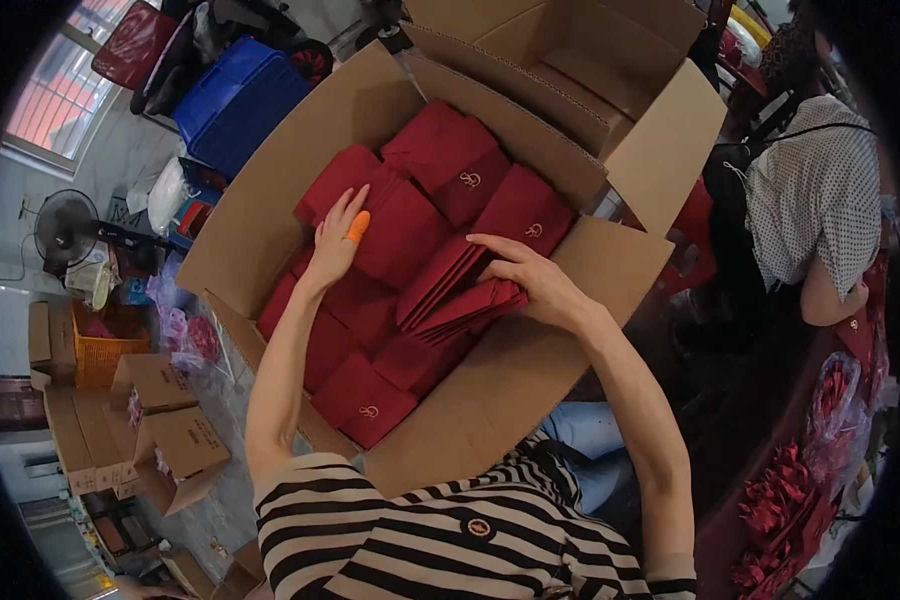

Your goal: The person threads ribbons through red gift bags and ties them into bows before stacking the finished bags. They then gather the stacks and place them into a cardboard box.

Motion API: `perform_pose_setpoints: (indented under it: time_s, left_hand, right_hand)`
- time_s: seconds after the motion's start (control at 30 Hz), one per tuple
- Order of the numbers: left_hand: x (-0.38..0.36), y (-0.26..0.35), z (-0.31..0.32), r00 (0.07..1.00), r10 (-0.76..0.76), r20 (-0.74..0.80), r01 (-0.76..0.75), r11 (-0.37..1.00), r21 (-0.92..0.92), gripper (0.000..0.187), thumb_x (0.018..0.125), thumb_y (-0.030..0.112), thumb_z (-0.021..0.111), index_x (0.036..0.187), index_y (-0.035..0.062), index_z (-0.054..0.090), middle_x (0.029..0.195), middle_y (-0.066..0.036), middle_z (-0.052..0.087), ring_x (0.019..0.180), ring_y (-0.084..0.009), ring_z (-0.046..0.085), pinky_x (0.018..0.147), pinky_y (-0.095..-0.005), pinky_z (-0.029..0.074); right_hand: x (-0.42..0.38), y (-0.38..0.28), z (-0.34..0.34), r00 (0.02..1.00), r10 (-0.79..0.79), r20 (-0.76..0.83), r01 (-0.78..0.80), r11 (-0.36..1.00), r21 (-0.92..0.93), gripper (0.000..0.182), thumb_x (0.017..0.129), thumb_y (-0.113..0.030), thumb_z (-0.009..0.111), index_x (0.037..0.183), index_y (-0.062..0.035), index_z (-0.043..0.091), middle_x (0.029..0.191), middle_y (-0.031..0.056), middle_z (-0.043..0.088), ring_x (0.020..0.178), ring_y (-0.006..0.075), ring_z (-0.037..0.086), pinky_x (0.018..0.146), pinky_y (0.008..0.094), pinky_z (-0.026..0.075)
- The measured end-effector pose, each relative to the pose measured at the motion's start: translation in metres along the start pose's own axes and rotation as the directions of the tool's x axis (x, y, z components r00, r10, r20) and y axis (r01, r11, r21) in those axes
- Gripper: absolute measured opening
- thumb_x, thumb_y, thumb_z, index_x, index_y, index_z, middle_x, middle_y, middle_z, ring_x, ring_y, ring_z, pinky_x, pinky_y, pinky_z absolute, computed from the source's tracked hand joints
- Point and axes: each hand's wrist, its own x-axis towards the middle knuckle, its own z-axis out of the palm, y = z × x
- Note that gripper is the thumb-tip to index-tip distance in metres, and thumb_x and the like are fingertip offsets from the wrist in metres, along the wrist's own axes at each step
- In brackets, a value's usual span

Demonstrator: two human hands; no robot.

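Note:
A large open cardboard box [470,430] in front of me holds several stacks of dark red flat pouches [395,228], some with a small gold emblem. My left hand [340,243] lies with its fingers stretched out on a stack at the box's left side. An orange finger cover [358,227] sits on one of its fingers. Fingers and thumb of my right hand [530,282] grip a bundle of red pouches [460,290], tilted above the stacks on the right. The bundle's layered edges fan apart, and it partly hides the pouches below.
Behind stands another open cardboard box [570,60]. A blue crate [238,105] and a fan [67,228] are at left, above smaller cartons [175,440]. At right, a person in a dotted shirt [815,190] sits near a table bearing red ribbon-like bundles [780,500].

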Motion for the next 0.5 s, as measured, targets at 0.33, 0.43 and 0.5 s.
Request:
perform_pose_setpoints:
  time_s: [0.33,0.43,0.5]
  left_hand:
    - [-0.035,0.070,0.007,0.997,0.065,0.048,-0.076,0.959,0.272,0.112,0.072,0.069,0.070,0.157,0.0225,0.014,0.160,-0.023,0.009,0.148,-0.0394,0.011,0.113,-0.0638,0.014]
    - [-0.043,0.084,0.014,0.999,0.026,0.027,-0.033,0.936,0.350,0.114,0.070,0.075,0.068,0.157,0.0217,0.016,0.160,-0.023,0.009,0.148,-0.0411,0.011,0.114,-0.0621,0.013]
    - [-0.043,0.085,0.016,0.999,0.025,0.026,-0.033,0.939,0.341,0.116,0.069,0.076,0.068,0.157,0.0225,0.014,0.161,-0.022,0.007,0.148,-0.0411,0.010,0.113,-0.0645,0.012]
  right_hand:
    - [0.010,0.005,0.004,0.998,-0.025,-0.056,0.028,0.997,0.066,0.049,0.068,0.006,0.073,0.111,-0.0068,0.053,0.141,0.0102,0.047,0.130,0.0349,0.046,0.105,0.0432,0.043]
    - [0.012,0.008,0.009,0.997,0.028,-0.077,-0.020,0.995,0.100,0.055,0.069,0.005,0.074,0.117,-0.0064,0.050,0.133,0.0121,0.051,0.123,0.0361,0.050,0.101,0.0441,0.045]
    - [0.015,0.011,0.009,0.991,0.081,-0.105,-0.063,0.984,0.168,0.059,0.070,0.005,0.074,0.122,-0.0063,0.049,0.130,0.0127,0.052,0.119,0.0366,0.052,0.099,0.0442,0.046]
